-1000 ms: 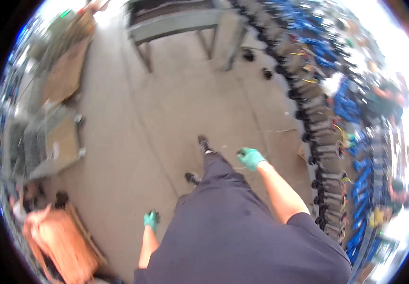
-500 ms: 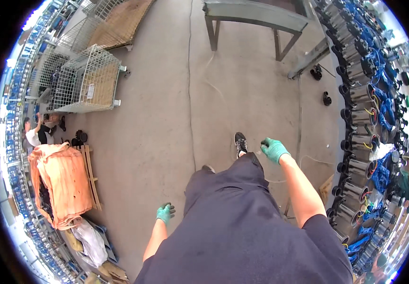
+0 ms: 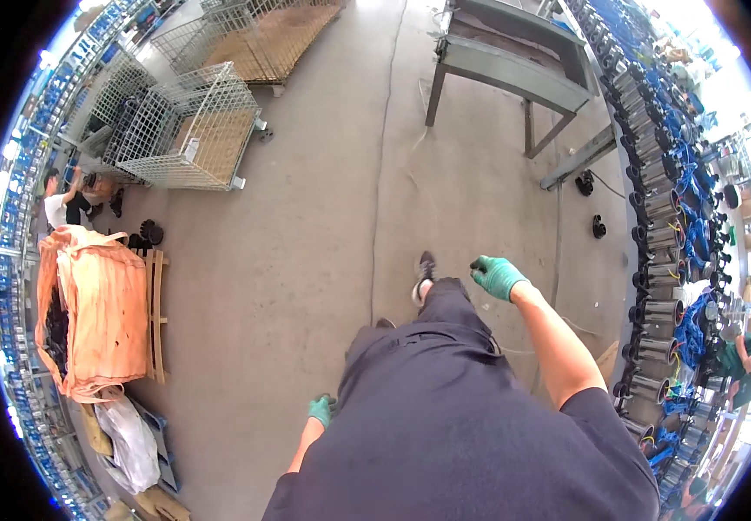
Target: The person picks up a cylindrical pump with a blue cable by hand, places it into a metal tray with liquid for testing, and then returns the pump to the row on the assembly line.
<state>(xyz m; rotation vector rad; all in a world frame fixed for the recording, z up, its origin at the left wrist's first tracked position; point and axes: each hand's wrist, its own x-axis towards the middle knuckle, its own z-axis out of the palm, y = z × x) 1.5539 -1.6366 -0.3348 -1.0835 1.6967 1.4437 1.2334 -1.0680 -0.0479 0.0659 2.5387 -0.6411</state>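
Note:
My right hand [image 3: 497, 278], in a green glove with dark fingertips, is held out in front of me at waist height over the floor. Its fingers are curled in, and I see nothing in them. Low by my left side hangs my left hand [image 3: 320, 410] in the same kind of glove. Its fingers look loosely apart and nothing shows in them, though my body partly covers the hand. Neither hand touches anything. A dark shoe [image 3: 427, 265] shows ahead on the grey concrete floor [image 3: 306, 260].
Wire mesh cages [image 3: 193, 139] stand at the far left, near a crouching person [image 3: 62, 200]. An orange bulk bag [image 3: 102, 313] rests by a wooden pallet [image 3: 157, 317]. Ahead is a grey metal table [image 3: 514, 69]. Metal cylinders [image 3: 658, 313] with blue wiring line the right, beside another person [image 3: 744, 352].
The cages and table ahead sit lower and further right in the picture. My left hand has swung back toward my body; my right stays raised. My feet have changed position.

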